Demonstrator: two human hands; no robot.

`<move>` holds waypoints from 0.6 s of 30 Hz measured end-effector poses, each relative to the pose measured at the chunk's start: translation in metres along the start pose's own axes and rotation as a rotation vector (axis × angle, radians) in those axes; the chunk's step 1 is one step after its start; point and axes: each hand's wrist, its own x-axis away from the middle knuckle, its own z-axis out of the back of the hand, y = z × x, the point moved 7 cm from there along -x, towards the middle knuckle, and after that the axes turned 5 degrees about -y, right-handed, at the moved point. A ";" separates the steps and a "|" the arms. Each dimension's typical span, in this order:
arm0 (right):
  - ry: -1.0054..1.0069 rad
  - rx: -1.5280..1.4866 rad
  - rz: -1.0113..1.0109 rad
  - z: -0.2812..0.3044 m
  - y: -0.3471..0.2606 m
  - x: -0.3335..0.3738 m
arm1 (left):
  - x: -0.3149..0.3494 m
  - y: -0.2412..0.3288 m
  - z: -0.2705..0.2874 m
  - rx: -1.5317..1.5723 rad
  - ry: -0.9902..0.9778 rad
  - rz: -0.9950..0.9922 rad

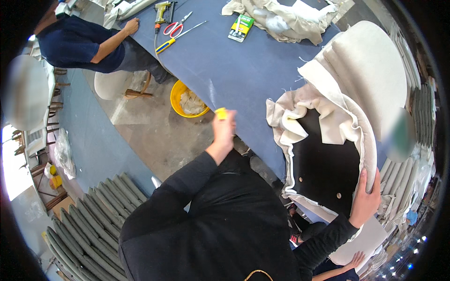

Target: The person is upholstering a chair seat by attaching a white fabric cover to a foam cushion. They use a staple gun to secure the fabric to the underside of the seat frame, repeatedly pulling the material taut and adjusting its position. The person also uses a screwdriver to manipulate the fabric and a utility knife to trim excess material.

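Observation:
My left hand (222, 133) is closed around a small yellow object (221, 113), slightly blurred, with only its end showing; its kind cannot be made out. It is held at the table's near edge, above the floor. My right hand (366, 199) grips the right rim of an upholstered chair panel (323, 164), thumb on the inner side and fingers toward the outer edge. The panel lies with its black underside up. Beige fabric (300, 100) is folded over its rim, bunched and frayed at the far end, where white lining shows.
On the blue table (201, 61) lie a staple gun (161, 14), red-handled scissors (177, 28), a yellow-handled pointed tool (166, 45), a green-yellow box (241, 28) and loose fabric (286, 21). A yellow bucket (176, 100) stands below. Grey padded panels (89, 220) are stacked left; co-workers (70, 44) are nearby.

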 end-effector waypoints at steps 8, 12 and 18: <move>0.006 -0.085 0.018 0.010 -0.011 0.000 | -0.032 0.025 0.018 -0.063 -0.290 0.160; 0.026 -0.170 0.077 0.017 -0.005 -0.001 | -0.072 0.055 -0.010 -1.082 -0.263 -0.698; 0.046 -0.202 0.067 0.026 0.007 0.018 | -0.050 0.016 0.105 -1.679 -0.601 -0.292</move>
